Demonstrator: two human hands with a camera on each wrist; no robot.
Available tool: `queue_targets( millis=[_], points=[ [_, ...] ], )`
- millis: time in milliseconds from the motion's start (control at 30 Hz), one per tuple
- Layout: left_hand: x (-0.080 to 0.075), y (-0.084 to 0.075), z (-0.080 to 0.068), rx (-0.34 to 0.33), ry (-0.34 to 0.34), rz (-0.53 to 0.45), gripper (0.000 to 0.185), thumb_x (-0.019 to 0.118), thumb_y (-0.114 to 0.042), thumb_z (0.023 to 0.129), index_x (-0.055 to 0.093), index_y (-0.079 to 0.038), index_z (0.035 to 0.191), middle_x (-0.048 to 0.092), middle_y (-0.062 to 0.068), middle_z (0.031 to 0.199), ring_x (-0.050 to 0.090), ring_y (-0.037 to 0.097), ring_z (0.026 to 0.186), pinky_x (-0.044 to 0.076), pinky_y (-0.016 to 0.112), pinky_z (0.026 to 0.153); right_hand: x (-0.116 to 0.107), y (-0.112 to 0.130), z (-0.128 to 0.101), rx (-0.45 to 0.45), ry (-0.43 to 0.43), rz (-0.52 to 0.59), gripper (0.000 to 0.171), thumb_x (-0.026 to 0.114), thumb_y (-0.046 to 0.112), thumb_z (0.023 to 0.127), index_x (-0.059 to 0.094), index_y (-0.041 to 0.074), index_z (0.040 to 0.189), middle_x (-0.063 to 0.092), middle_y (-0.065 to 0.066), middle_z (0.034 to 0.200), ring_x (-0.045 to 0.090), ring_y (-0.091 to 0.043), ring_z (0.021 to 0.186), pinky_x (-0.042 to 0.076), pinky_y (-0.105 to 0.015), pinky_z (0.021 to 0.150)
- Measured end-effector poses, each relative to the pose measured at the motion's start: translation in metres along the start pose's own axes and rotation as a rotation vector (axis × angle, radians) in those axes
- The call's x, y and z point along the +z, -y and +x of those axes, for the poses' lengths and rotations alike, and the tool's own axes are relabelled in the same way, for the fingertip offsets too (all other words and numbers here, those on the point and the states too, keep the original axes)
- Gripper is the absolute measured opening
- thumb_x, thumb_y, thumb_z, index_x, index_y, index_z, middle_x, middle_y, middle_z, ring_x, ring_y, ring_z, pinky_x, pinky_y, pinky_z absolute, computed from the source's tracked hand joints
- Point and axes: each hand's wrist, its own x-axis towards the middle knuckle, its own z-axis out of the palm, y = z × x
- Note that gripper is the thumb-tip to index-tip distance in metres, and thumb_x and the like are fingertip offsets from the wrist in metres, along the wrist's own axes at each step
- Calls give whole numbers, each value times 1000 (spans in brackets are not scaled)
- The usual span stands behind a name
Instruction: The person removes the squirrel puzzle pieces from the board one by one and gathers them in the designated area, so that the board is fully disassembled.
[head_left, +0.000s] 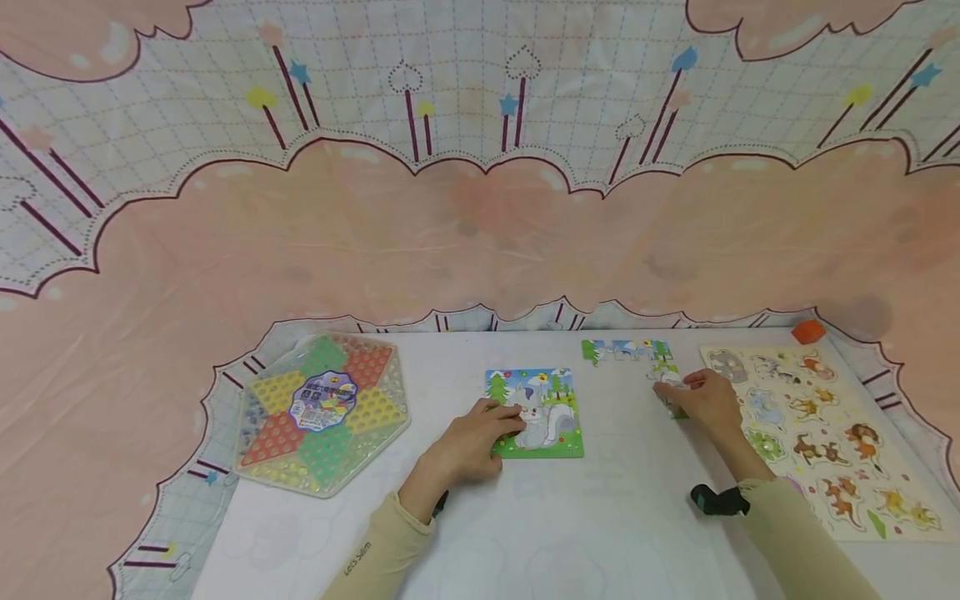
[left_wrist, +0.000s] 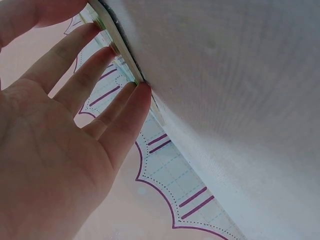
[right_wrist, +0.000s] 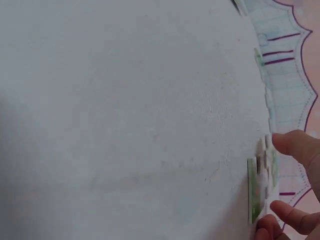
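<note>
A square puzzle picture (head_left: pixel 553 437) of a grey squirrel among green trees lies in the middle of the white table. My left hand (head_left: pixel 468 437) rests on its left side; in the left wrist view the straightish fingers (left_wrist: pixel 125 125) touch the board's edge (left_wrist: pixel 122 45). Farther right, several joined puzzle pieces (head_left: pixel 626 350) form a strip along the back, with more running down toward me. My right hand (head_left: pixel 711 404) pinches a puzzle piece (head_left: pixel 670 381) at that column between thumb and fingers. The right wrist view shows the pieces (right_wrist: pixel 255 195) edge-on beside the thumb (right_wrist: pixel 295 145).
A hexagonal board with coloured triangles (head_left: pixel 322 417) in clear wrapping lies on the left. To the right is a cream sheet of animal figures (head_left: pixel 810 417), with an orange object (head_left: pixel 808 332) at its back corner. A patterned cloth (head_left: pixel 480 242) hangs behind the white table (head_left: pixel 585 533).
</note>
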Motion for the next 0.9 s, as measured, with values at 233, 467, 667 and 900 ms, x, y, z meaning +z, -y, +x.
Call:
queue_targets(
  millis=[233, 467, 667, 900],
  points=[
    [-1, 0, -1, 1, 3, 1, 62, 61, 1, 76, 61, -16, 136, 46, 0, 149, 38, 25, 135, 50, 43, 84, -6, -1, -12, -17, 58, -10, 77, 81, 42, 77, 50, -11, 123, 53, -31, 114, 52, -40, 95, 42, -43, 73],
    [0, 1, 0, -2, 1, -7, 63, 60, 2, 76, 61, -17, 136, 46, -1, 149, 37, 25, 135, 50, 45, 84, -2, 1, -16, -24, 8, -2, 66, 81, 31, 78, 52, -10, 120, 56, -27, 106, 53, -36, 87, 40, -38, 66],
    [1, 1, 0, -1, 5, -4, 62, 62, 1, 76, 61, -17, 136, 46, -1, 150, 37, 24, 135, 50, 45, 84, 2, 0, -13, -14, -12, -5, 61, 79, 30, 80, 53, -10, 118, 58, -27, 104, 54, -36, 86, 40, -38, 65],
    [1, 1, 0, 2, -1, 5, 63, 61, 1, 75, 62, -17, 135, 47, -1, 149, 38, 24, 135, 50, 43, 83, 1, 1, -13, -1, -5, -7, 60, 77, 30, 82, 53, -11, 118, 57, -27, 104, 54, -37, 88, 40, -39, 67]
  ],
)
